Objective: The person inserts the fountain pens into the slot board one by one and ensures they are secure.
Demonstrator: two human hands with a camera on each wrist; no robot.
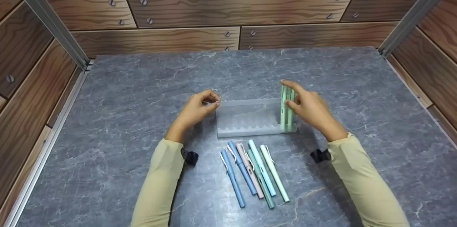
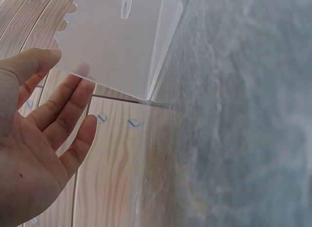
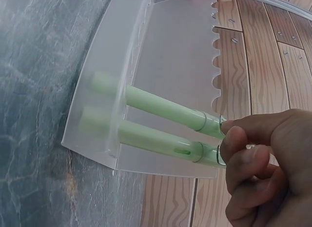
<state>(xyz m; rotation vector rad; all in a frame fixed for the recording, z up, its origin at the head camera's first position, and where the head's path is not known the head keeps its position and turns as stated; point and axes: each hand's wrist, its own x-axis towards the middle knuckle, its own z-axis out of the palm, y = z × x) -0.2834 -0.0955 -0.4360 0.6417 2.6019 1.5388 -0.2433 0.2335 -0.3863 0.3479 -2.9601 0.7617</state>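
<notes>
A frosted clear pen rack (image 1: 248, 114) with a scalloped edge stands in the middle of the table. Its upper left corner is pinched by my left hand (image 1: 200, 107), thumb on one side and fingertips behind the panel in the left wrist view. Two light green pens stand upright in the slots at the rack's right end. My right hand (image 1: 310, 107) pinches the inner green pen (image 3: 161, 106) near its capped top, index finger over the end. Beside it, the outer green pen (image 3: 155, 139) sits in the end slot, its top partly hidden by the fingers.
In front of the rack several capped pens lie side by side: blue pens (image 1: 234, 180), a mauve pen (image 1: 250, 170), a dark teal pen (image 1: 263, 184), a light aqua pen (image 1: 262, 168) and a pale green pen (image 1: 275, 175). Wood-patterned walls (image 1: 235, 7) enclose the table.
</notes>
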